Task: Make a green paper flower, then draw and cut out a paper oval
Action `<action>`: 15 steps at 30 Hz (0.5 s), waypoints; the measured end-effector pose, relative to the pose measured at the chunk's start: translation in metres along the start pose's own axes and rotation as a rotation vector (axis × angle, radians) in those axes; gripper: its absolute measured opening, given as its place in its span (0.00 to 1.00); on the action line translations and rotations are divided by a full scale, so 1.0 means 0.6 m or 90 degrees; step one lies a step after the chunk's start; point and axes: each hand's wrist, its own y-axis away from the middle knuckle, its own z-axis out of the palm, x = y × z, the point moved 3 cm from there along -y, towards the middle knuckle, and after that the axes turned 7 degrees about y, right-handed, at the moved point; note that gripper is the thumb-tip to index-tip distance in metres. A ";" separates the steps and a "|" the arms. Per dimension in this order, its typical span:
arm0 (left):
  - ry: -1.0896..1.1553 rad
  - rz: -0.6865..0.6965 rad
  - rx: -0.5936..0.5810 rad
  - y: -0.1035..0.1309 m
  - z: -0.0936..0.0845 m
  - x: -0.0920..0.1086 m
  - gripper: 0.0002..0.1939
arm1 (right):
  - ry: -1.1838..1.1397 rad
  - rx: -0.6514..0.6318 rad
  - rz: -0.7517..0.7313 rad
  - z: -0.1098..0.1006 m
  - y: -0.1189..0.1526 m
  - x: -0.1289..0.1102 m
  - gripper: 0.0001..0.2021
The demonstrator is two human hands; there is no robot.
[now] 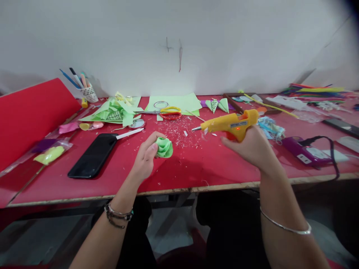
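Two things held above the red worktop (179,175): a green paper rosette (165,148) in the left hand (145,155), a yellow glue gun (223,122) in the right hand (256,147). Left fingers nearly closed, pinching the rosette by its left edge, close to the front of the worktop. Right fingers wrapped around the gun's handle, mostly hidden; squeeze impossible to tell. Nozzle (196,128) pointing left, well apart from the rosette and higher in view; small red light (238,128) lit on the gun's side.

Probably at a gluing step, just short of contact or just after it; which, unclear. For a next application, likely needed: turning the rosette to bare the spot, bringing the nozzle close while clear of the fingers, a measured squeeze. Thin paper, by its look, so best pinched lightly.

Behind, scissors (160,111) beside green sheets (179,100), with pale scraps (185,133) nearer; black phone (92,155) to the left, purple socket box (305,151) to the right.
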 end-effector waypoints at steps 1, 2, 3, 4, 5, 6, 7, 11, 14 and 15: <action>0.001 0.004 0.000 0.001 -0.001 -0.001 0.20 | 0.004 0.007 0.032 0.007 -0.006 0.021 0.09; 0.006 0.008 -0.005 0.002 -0.001 -0.002 0.21 | 0.018 0.012 0.068 0.015 -0.010 0.042 0.10; 0.014 0.010 -0.012 0.003 -0.001 -0.004 0.22 | 0.043 0.011 0.113 0.023 -0.014 0.064 0.11; 0.021 0.011 -0.021 0.004 0.000 -0.005 0.23 | 0.059 -0.030 0.120 0.035 -0.016 0.081 0.12; 0.030 0.012 -0.030 0.004 0.001 -0.006 0.24 | 0.083 -0.046 0.131 0.044 -0.017 0.097 0.13; 0.038 0.014 -0.039 0.005 0.003 -0.007 0.25 | 0.106 -0.054 0.151 0.052 -0.017 0.111 0.14; 0.045 0.015 -0.048 0.005 0.005 -0.007 0.26 | 0.116 -0.076 0.159 0.060 -0.016 0.121 0.14; 0.067 0.014 -0.075 0.006 0.015 -0.003 0.28 | 0.136 -0.119 0.169 0.076 -0.011 0.135 0.15; 0.088 0.015 -0.086 0.007 0.018 -0.001 0.28 | 0.146 -0.128 0.175 0.079 -0.010 0.139 0.16; 0.097 0.019 -0.090 0.007 0.019 -0.001 0.27 | 0.138 -0.127 0.174 0.080 -0.011 0.141 0.16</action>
